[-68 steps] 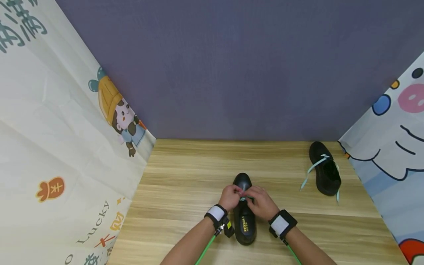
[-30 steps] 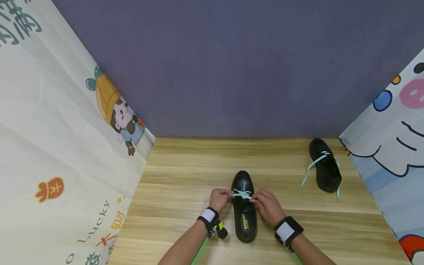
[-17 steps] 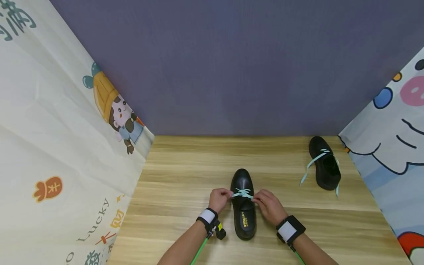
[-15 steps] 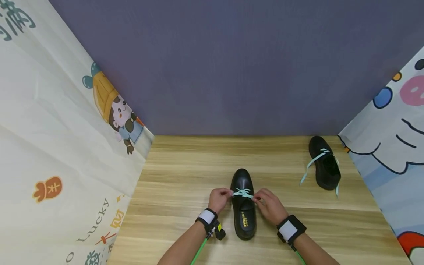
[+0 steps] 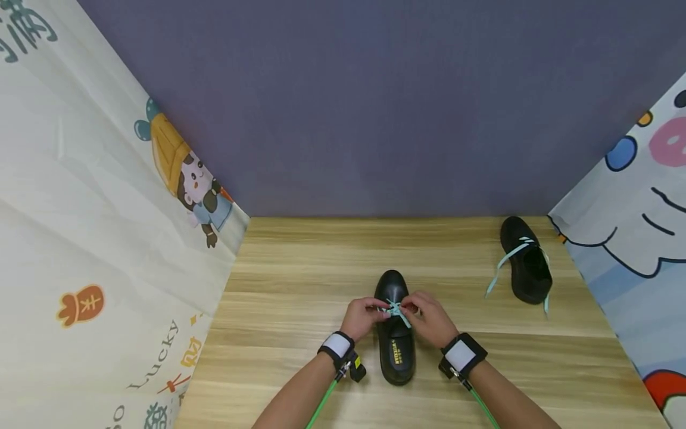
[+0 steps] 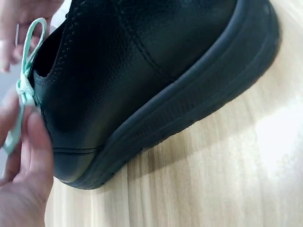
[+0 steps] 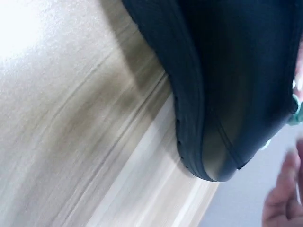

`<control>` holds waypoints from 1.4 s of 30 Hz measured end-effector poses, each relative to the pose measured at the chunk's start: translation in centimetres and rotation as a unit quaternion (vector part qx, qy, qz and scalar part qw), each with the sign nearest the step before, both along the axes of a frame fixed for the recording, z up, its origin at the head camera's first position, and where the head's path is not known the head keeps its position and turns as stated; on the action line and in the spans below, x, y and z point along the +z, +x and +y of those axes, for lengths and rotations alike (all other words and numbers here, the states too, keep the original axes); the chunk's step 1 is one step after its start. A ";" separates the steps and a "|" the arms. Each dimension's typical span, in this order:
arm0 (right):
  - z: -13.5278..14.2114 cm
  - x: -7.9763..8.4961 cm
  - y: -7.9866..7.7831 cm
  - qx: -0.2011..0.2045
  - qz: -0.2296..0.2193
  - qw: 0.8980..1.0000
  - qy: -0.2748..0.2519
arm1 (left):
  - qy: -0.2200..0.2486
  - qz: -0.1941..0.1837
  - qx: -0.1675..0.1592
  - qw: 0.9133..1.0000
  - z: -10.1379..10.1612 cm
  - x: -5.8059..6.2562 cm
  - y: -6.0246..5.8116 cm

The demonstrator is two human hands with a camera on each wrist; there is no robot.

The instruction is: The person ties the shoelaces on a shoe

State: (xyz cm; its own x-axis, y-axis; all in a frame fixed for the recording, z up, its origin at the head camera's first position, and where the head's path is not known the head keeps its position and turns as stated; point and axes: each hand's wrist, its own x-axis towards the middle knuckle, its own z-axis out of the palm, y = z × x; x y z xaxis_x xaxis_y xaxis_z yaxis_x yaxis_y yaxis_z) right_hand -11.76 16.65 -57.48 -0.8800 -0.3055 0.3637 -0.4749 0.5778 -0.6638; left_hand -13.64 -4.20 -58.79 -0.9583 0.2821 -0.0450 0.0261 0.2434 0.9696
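A black leather shoe (image 5: 396, 363) sits upright on the wooden surface between the two hands, toe away from me. Its mint-green shoelace (image 5: 396, 309) is knotted over the tongue, with a strand running toward the heel. My left hand (image 5: 362, 317) pinches the lace between thumb and fingers at the knot, plainer in the left wrist view, where the shoelace (image 6: 25, 87) forms a loop. From the other side my right hand (image 5: 430, 322) has curled fingers at the lace; its grip is partly hidden. The right wrist view shows the shoe (image 7: 246, 85) and a blurred part of the right hand (image 7: 286, 189).
A second black shoe (image 5: 527, 274) with loose mint laces stands at the back right. A dark purple-grey panel (image 5: 375, 119) rises behind the wooden surface (image 5: 289, 262). Printed white cloths (image 5: 118, 208) border the left and right. Green cables (image 5: 321, 405) trail from both wristbands.
Both hands first work at the laces, then hold them out to either side. Now they have come back together over the knot, and a lace strand points toward the heel.
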 end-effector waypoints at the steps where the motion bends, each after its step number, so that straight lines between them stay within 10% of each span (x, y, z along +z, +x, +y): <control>1: 0.0 0.0 0.0 0.004 -0.015 1.000 0.000 | -0.011 0.015 0.000 1.000 0.0 0.0 0.0; 13: -0.4 0.2 0.2 0.003 -0.093 0.995 -0.031 | -0.152 0.245 -0.022 0.957 0.5 0.6 -0.2; 21: -0.9 -0.2 0.2 -0.011 -0.070 0.997 -0.022 | -0.210 0.257 -0.066 0.941 1.1 1.2 0.0; 33: -1.4 -0.3 1.0 -0.053 0.059 0.997 -0.010 | -0.161 0.214 -0.046 0.962 1.1 0.7 0.2; 42: 0.1 -1.3 1.3 -0.094 0.021 0.994 -0.054 | 0.021 0.040 0.005 0.999 1.0 0.0 0.2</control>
